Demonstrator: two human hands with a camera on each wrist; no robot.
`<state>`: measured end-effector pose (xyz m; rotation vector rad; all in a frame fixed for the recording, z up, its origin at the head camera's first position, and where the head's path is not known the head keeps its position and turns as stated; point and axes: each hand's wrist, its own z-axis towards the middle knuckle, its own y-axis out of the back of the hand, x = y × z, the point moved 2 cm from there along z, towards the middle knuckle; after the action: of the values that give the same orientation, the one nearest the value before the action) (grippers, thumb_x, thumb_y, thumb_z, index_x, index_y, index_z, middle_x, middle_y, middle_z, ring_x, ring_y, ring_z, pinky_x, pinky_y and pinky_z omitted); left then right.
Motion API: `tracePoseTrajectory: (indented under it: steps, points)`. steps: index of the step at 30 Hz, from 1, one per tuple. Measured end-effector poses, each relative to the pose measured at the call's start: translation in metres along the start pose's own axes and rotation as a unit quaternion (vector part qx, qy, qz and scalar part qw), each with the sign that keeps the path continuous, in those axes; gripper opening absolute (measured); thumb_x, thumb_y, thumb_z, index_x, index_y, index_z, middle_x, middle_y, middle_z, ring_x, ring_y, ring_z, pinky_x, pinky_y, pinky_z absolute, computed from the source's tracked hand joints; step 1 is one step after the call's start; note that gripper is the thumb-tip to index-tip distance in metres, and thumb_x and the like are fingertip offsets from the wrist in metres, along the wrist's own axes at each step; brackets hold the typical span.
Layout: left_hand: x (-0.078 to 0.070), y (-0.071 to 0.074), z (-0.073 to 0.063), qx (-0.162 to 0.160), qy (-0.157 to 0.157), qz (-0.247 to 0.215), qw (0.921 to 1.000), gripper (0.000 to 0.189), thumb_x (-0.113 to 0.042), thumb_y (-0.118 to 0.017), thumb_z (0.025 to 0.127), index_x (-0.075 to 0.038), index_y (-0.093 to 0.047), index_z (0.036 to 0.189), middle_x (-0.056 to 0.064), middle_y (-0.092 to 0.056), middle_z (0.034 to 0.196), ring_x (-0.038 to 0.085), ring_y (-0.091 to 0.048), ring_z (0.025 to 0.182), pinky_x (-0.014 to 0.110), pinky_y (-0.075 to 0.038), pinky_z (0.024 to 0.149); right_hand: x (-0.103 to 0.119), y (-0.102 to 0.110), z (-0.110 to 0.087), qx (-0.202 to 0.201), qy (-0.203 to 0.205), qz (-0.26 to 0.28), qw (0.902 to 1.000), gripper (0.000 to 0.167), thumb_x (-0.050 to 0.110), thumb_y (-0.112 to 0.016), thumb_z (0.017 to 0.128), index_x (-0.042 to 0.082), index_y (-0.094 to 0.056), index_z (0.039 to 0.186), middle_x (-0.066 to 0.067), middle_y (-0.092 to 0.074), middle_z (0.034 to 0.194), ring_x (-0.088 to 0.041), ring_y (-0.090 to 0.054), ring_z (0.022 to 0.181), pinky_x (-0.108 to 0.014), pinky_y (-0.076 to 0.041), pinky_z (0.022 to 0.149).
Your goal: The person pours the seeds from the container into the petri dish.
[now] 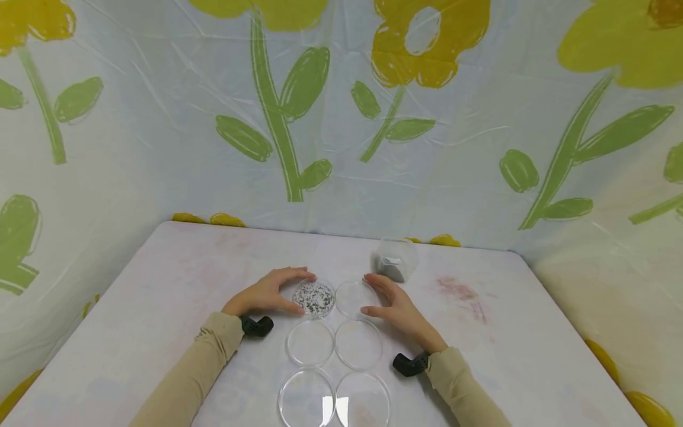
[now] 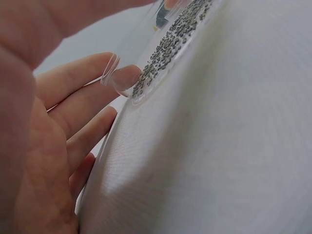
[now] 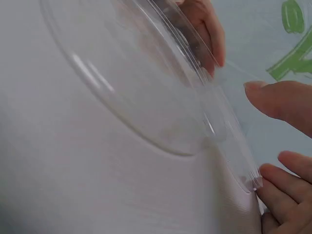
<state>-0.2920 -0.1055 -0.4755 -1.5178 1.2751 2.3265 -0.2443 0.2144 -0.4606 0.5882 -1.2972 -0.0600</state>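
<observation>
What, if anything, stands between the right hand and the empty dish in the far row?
Nothing visible: the right hand is at the outer edge of the empty dish. The speckled dish lies on its other side; the clear container is farther back, beyond the hand.

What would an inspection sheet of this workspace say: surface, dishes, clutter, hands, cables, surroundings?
Surface: white table, reddish smudges on the right.
Dishes: six clear round dishes in two columns; the far-left dish holds dark grains.
Clutter: clear container with dark contents, beyond the right hand.
Hands: left hand holds the grain dish by its edge; right hand spread at its neighbour; black devices on both wrists.
Cables: nothing seen.
Surroundings: flower-printed sheet behind the table.
</observation>
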Motion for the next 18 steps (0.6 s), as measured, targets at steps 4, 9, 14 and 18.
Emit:
tracePoseTrajectory:
  steps: [4, 9, 14, 18]
  points:
    - [0.0, 0.001, -0.001, 0.0, -0.001, 0.004, 1.0, 0.076, -0.035, -0.087, 0.075, -0.016, -0.055, 0.142, -0.004, -0.052, 0.146, 0.026, -0.026, 0.147, 0.053, -0.016, 0.118, -0.004, 0.005, 0.008, 0.057, 0.013, 0.011, 0.9982, 0.07, 0.008, -0.076, 0.087, 0.0, -0.04, 0.148, -0.016, -0.043, 0.151, -0.03, -0.031, 0.144, -0.026, -0.026, 0.114]
    - [-0.001, 0.001, 0.0, 0.003, 0.001, 0.008, 1.0, 0.077, -0.037, -0.086, 0.075, -0.016, -0.055, 0.142, -0.005, -0.051, 0.146, 0.025, -0.026, 0.147, 0.051, -0.016, 0.118, -0.004, 0.012, 0.011, 0.125, 0.036, 0.024, 0.9912, 0.078, -0.003, -0.072, 0.081, -0.003, -0.035, 0.15, -0.018, -0.036, 0.155, -0.033, -0.023, 0.147, -0.013, -0.022, 0.11]
    - [0.001, 0.001, 0.001, 0.004, -0.004, 0.006, 1.0, 0.076, -0.036, -0.086, 0.076, -0.015, -0.055, 0.142, -0.003, -0.052, 0.146, 0.027, -0.026, 0.147, 0.054, -0.016, 0.118, -0.004, 0.015, 0.014, 0.15, 0.032, -0.022, 0.9879, 0.09, -0.005, -0.075, 0.073, 0.003, -0.034, 0.153, -0.012, -0.034, 0.157, -0.029, -0.022, 0.147, -0.012, -0.018, 0.109]
    - [0.003, 0.001, 0.001, 0.003, -0.006, 0.013, 0.9999, 0.076, -0.037, -0.086, 0.076, -0.017, -0.055, 0.142, -0.004, -0.051, 0.147, 0.026, -0.027, 0.147, 0.054, -0.017, 0.117, -0.006, 0.014, 0.018, 0.156, 0.037, -0.046, 0.986, 0.091, -0.001, -0.079, 0.073, 0.009, -0.036, 0.153, -0.007, -0.035, 0.157, -0.025, -0.023, 0.147, -0.015, -0.016, 0.11]
